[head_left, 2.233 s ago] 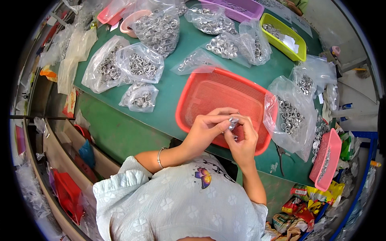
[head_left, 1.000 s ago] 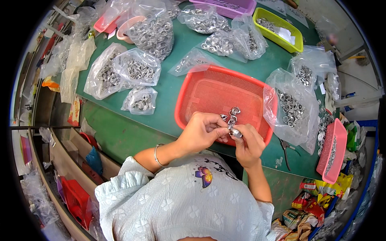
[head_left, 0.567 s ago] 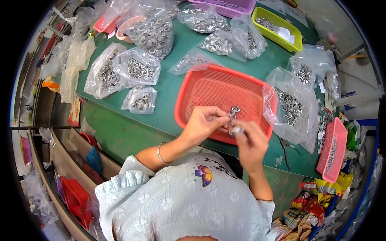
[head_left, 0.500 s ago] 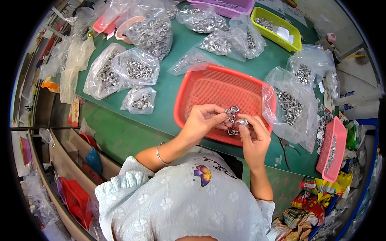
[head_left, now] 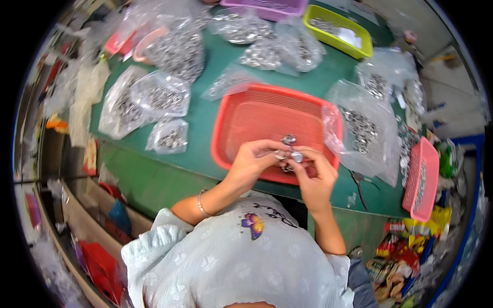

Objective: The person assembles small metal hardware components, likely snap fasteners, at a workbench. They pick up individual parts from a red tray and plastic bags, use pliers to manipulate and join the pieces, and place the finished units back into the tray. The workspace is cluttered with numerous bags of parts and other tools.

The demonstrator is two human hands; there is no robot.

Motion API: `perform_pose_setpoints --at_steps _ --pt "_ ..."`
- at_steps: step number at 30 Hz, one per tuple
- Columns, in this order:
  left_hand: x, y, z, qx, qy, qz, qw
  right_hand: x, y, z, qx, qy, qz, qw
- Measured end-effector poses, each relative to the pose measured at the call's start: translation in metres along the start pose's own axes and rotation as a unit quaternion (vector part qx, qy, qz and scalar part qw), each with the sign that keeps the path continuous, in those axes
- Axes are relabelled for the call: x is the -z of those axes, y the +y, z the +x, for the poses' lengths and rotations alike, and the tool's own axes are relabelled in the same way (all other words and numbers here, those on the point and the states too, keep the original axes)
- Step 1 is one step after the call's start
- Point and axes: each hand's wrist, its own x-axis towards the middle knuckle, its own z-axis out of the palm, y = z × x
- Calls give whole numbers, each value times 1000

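Observation:
Both my hands meet over the near edge of a red plastic mesh basket (head_left: pixel 220 128). Pinched in the fingers of my left hand (head_left: pixel 249 163) is a cluster of shiny silver metal pieces (head_left: pixel 288 139), which look ring-like and partly linked. My right hand (head_left: pixel 317 179) is closed, thumb against fingers, on a round silver metal piece (head_left: pixel 297 157) that touches or nearly touches the cluster. Fingers and motion blur hide how the pieces join. Beside the basket on the right lies a clear plastic bag (head_left: pixel 362 131) of silver rings, its edge lapping over the rim.
Several clear bags (head_left: pixel 162 97) of metal parts cover the green table (head_left: pixel 205 115). A lime-green basket (head_left: pixel 341 41) and a purple one (head_left: pixel 267 10) stand at the back. Dark-handled pliers (head_left: pixel 358 189) lie near the front edge, left of a pink basket (head_left: pixel 422 179).
My right hand has brought the round metal piece left, closer to my left hand's fingers and the cluster. The whole view has shifted slightly, moving the table things leftward.

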Motion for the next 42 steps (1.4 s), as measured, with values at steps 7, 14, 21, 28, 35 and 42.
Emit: perform_pose_setpoints --at_steps 7,14,21,28,35,42 --pt "2 -7 5 3 14 90 996 58 7 -14 -94 42 32 994" --pt "8 -12 11 12 4 121 993 205 64 -21 -171 290 -335 880" --pt "11 -12 10 13 6 147 989 292 151 12 -257 222 -546 766" --pt "12 -14 11 16 12 148 989 312 176 34 -289 80 -630 716" --pt "7 -11 13 55 25 155 986 294 141 20 -110 255 -449 849" --pt "8 -6 10 46 27 145 988 214 52 4 -184 116 -226 949"
